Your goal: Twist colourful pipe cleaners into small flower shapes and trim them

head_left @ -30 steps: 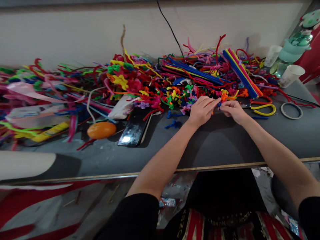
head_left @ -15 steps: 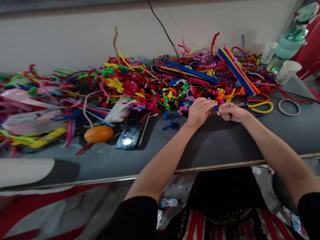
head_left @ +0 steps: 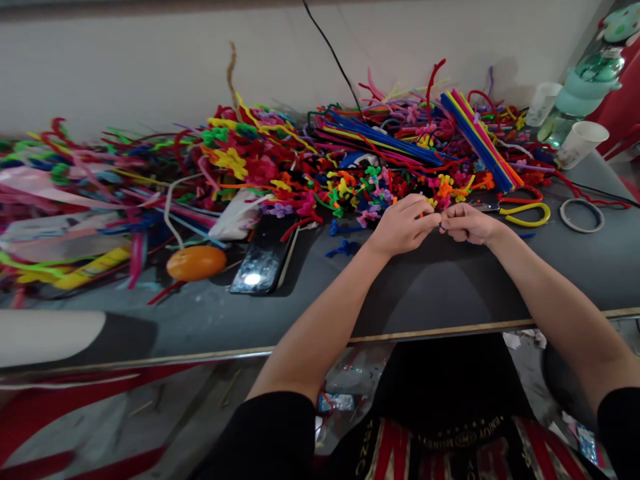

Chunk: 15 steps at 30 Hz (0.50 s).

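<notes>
My left hand [head_left: 406, 227] and my right hand [head_left: 469, 224] meet fingertip to fingertip above the grey table. Both are closed on a small blue pipe cleaner piece [head_left: 442, 229], mostly hidden by the fingers. To the left of my left hand lie blue bent pipe cleaner shapes [head_left: 343, 249] on the tabletop. Just behind the hands is a heap of small colourful pipe cleaner flowers [head_left: 370, 193]. Scissors with a red and a yellow handle loop [head_left: 527, 215] lie right beside my right hand.
A long pile of pipe cleaners [head_left: 230, 160] runs along the wall. On the table [head_left: 310, 313] are a phone [head_left: 263, 260], an orange oval object [head_left: 197, 263] and a tape roll [head_left: 581, 215]. Paper cups [head_left: 583, 143] and a green bottle [head_left: 590, 87] stand at the far right.
My left hand has turned and its fingers have curled more, pressing closer to my right fingertips. Less of the blue piece shows now. The whole view has shifted slightly.
</notes>
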Tool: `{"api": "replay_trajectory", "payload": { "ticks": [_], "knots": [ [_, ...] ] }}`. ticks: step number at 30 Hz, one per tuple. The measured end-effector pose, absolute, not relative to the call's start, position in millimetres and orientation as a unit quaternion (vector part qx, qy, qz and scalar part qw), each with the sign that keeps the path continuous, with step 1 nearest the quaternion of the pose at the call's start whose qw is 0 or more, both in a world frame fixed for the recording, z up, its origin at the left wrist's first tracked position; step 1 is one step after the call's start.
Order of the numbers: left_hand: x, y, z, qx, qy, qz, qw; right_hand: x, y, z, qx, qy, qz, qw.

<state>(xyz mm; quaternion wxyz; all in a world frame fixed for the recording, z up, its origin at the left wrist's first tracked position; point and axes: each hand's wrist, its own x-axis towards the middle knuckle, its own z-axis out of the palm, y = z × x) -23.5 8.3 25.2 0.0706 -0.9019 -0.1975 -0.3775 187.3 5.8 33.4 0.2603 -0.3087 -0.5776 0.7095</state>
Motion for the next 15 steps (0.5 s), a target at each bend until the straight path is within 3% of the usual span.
{"api": "replay_trajectory", "payload": {
  "ticks": [4, 8, 11, 15],
  "knots": [
    [-16, 8, 20, -0.885, -0.287, -0.364, -0.032, 177, -1, 37, -0.443, -0.715, 0.446, 0.305],
    [-10, 13, 11, -0.766, -0.442, -0.363, -0.294, 160, -13, 33, -0.5, -0.781, 0.195, 0.319],
    [-12, 15, 11, -0.697, -0.469, -0.38, -0.387, 154, -15, 31, -0.518, -0.766, 0.167, 0.342],
    [-16, 19, 14, -0.71, -0.391, -0.466, -0.355, 163, -5, 31, -0.509, -0.685, 0.323, 0.409]
  ]
}}
